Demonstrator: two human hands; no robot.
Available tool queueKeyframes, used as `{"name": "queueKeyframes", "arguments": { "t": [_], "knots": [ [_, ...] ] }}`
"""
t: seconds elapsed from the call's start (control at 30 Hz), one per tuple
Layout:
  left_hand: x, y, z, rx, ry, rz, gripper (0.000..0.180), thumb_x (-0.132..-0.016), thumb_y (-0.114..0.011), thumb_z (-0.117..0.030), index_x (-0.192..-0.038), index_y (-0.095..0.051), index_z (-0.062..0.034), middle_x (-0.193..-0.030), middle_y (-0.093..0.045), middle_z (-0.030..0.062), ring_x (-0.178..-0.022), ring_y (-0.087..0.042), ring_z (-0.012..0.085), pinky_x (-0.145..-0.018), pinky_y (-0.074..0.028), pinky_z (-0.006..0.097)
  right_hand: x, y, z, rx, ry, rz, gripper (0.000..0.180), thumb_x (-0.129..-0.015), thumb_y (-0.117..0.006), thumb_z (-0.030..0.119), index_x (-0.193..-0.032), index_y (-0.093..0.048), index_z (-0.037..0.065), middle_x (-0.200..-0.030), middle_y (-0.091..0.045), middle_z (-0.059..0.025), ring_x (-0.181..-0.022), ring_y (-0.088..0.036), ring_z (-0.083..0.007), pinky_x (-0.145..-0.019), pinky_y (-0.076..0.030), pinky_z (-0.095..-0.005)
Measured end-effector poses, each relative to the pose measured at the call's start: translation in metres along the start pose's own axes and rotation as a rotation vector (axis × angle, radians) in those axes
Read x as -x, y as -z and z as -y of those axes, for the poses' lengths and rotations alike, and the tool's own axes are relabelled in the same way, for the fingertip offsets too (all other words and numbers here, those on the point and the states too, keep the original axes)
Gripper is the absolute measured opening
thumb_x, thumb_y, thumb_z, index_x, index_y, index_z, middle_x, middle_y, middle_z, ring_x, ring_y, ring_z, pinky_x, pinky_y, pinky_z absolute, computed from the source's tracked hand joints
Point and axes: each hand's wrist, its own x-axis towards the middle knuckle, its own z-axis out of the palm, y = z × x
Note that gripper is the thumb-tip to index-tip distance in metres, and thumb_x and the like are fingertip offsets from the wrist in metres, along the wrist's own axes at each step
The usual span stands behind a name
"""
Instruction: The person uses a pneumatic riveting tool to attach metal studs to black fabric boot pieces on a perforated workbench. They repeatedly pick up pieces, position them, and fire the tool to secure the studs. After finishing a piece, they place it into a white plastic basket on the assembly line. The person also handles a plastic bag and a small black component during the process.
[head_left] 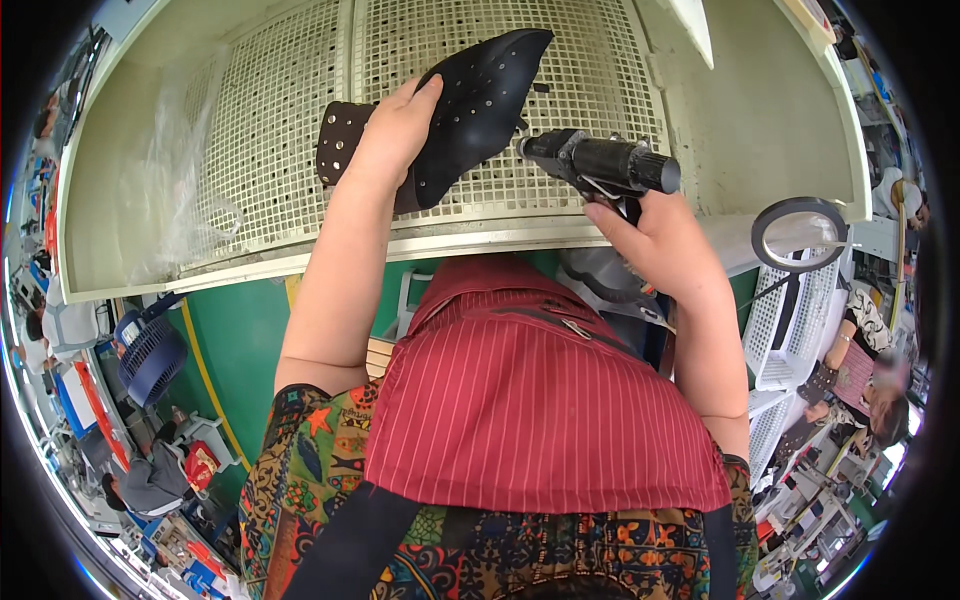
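Note:
My left hand [400,125] is closed on a curved black studded piece [490,90], its thumb lying on the face. This piece looks like leather or moulded plastic, dotted with small metal rivets, and tapers to a point at the upper right. A dark brown studded band [345,135] shows on the other side of my wrist; whether it joins the black piece is hidden. My right hand [660,240] grips a black pistol-shaped tool [600,160] by its handle. The tool's narrow nozzle points left toward the black piece, a short gap away. Both hands are above a perforated tray.
The cream-coloured perforated tray [280,130] sits inside a pale walled bench [460,240]. Clear plastic film [175,190] hangs at its left. A black tape roll [800,235] is by the right corner, near white plastic baskets [790,330]. A blue fan [152,358] and other people are around.

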Motion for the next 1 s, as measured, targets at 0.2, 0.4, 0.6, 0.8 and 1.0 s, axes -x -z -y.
{"name": "queueKeyframes", "arguments": {
  "t": [0.2, 0.4, 0.6, 0.8, 1.0],
  "knots": [
    [0.003, 0.003, 0.002, 0.051, -0.002, 0.025, 0.044, -0.096, -0.048, -0.03, -0.125, -0.051, 0.0032, -0.115, -0.061, 0.0135, -0.104, -0.058, 0.0195, -0.088, -0.047, 0.029, -0.005, 0.005, -0.003, 0.086, -0.103, -0.146, 0.033, -0.082, -0.062, 0.02, -0.11, -0.056, 0.001, -0.088, -0.063, -0.0213, -0.082, -0.06, -0.0382, -0.073, -0.047, -0.0415],
    [0.009, 0.0, -0.003, 0.051, -0.015, -0.023, 0.046, -0.096, -0.048, -0.029, -0.127, -0.048, 0.005, -0.119, -0.059, 0.0142, -0.105, -0.058, 0.0202, -0.089, -0.047, 0.029, 0.01, 0.003, 0.0, 0.028, 0.015, -0.017, 0.032, -0.083, -0.062, 0.018, -0.11, -0.056, 0.001, -0.087, -0.063, -0.0199, -0.082, -0.06, -0.0368, -0.074, -0.047, -0.04],
    [0.015, 0.025, -0.033, -0.075, -0.149, -0.178, 0.043, -0.095, -0.05, -0.031, -0.12, -0.055, 0.0032, -0.107, -0.064, 0.0118, -0.093, -0.061, 0.0172, -0.08, -0.049, 0.028, 0.017, 0.006, -0.006, -0.224, 0.011, -0.11, 0.029, -0.084, -0.062, 0.016, -0.107, -0.059, -0.001, -0.089, -0.064, -0.015, -0.085, -0.061, -0.0261, -0.078, -0.046, -0.0351],
    [0.013, 0.079, -0.083, -0.206, -0.422, -0.331, 0.04, -0.094, -0.053, -0.031, -0.116, -0.059, 0.0025, -0.102, -0.066, 0.0066, -0.089, -0.059, 0.0124, -0.082, -0.044, 0.025, 0.025, 0.007, -0.012, -0.246, -0.012, -0.14, 0.029, -0.084, -0.063, 0.015, -0.107, -0.06, -0.002, -0.095, -0.065, -0.0137, -0.088, -0.06, -0.0227, -0.081, -0.046, -0.0343],
    [0.001, 0.094, -0.102, -0.522, -0.546, -0.41, 0.044, -0.093, -0.053, -0.035, -0.117, -0.058, 0.0016, -0.106, -0.065, 0.008, -0.096, -0.058, 0.0145, -0.085, -0.043, 0.027, 0.025, -0.001, -0.017, -0.243, -0.087, -0.065, 0.029, -0.083, -0.063, 0.015, -0.107, -0.06, 0.0, -0.094, -0.064, -0.0132, -0.088, -0.059, -0.0239, -0.081, -0.046, -0.0347]
  ]
}}
